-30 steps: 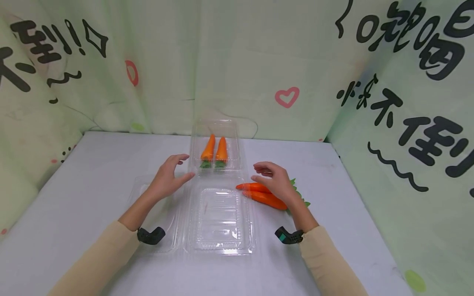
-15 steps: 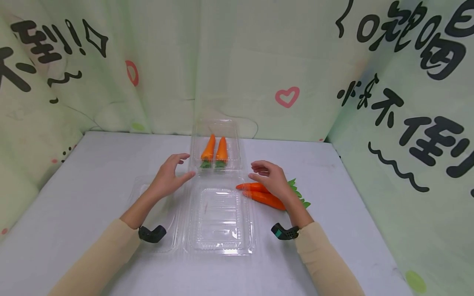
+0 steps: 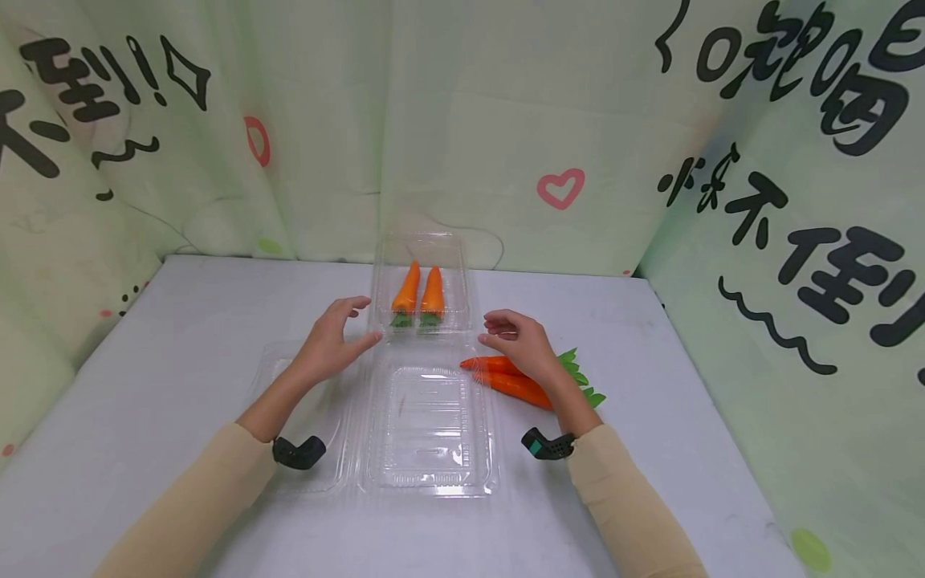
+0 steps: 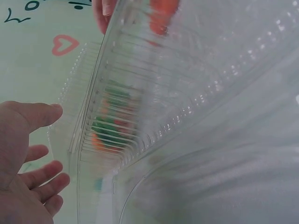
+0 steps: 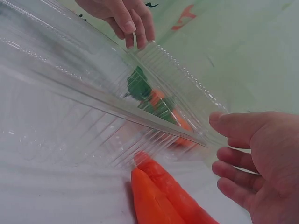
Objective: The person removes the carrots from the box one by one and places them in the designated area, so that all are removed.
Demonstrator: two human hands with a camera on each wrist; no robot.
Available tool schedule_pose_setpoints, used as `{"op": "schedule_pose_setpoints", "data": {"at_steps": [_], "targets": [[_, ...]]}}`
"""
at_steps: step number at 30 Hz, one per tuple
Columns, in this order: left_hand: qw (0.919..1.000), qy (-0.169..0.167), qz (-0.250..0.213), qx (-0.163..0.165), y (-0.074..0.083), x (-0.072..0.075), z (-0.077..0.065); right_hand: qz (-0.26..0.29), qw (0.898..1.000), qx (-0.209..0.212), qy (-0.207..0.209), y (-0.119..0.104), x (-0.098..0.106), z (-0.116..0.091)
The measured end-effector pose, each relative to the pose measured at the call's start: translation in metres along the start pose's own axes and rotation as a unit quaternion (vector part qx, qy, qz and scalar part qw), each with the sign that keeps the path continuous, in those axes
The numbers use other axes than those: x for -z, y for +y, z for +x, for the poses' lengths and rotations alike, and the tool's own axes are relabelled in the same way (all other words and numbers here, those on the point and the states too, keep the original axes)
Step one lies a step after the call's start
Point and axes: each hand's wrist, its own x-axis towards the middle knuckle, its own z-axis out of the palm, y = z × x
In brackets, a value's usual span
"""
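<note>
At the back of the table, two short orange carrots (image 3: 406, 293) with green tops show inside a clear plastic box (image 3: 454, 281). My left hand (image 3: 332, 345) is held at the left of this box, fingers spread and grasping nothing. On the other side my right hand (image 3: 522, 343) hovers at the box's right, its fingers loosely bent with nothing in them. In the right wrist view the right thumb and fingers (image 5: 233, 168) are beside the box's end. Two longer carrots (image 3: 515, 387) with leafy tops lie under the right wrist, partly hidden by it.
A second clear plastic box (image 3: 429, 433) lies open in front, its other half (image 3: 307, 449) spread to the left. The tips of the longer carrots reach its right edge. Behind the white table (image 3: 202, 321) hangs a pale green printed curtain (image 3: 470, 120).
My right hand has drifted a little left and away from me, nearer the back box. The left hand has barely moved. The boxes and carrots stay put.
</note>
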Motion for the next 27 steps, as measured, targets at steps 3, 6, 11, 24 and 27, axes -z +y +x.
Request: {"op": "schedule_pose_setpoints", "data": {"at_steps": [3, 6, 11, 24, 27], "targets": [[1.0, -0.002, -0.003, 0.0, 0.0, 0.0, 0.001, 0.001, 1.0, 0.0, 0.0, -0.001, -0.002, 0.002], [1.0, -0.003, -0.004, 0.0, 0.0, 0.0, 0.002, 0.005, 1.0, -0.001, -0.003, -0.001, -0.003, 0.005], [1.0, -0.002, -0.007, 0.003, 0.0, -0.003, 0.003, 0.006, 1.0, -0.009, -0.008, -0.001, -0.005, 0.009], [0.9999, -0.008, -0.012, 0.002, 0.003, -0.007, 0.007, 0.023, 1.0, -0.008, -0.008, 0.005, -0.01, 0.016], [0.9999, -0.011, -0.01, 0.004, 0.004, -0.008, 0.008, 0.026, 1.0, -0.008, -0.01, 0.004, -0.012, 0.017]]}}
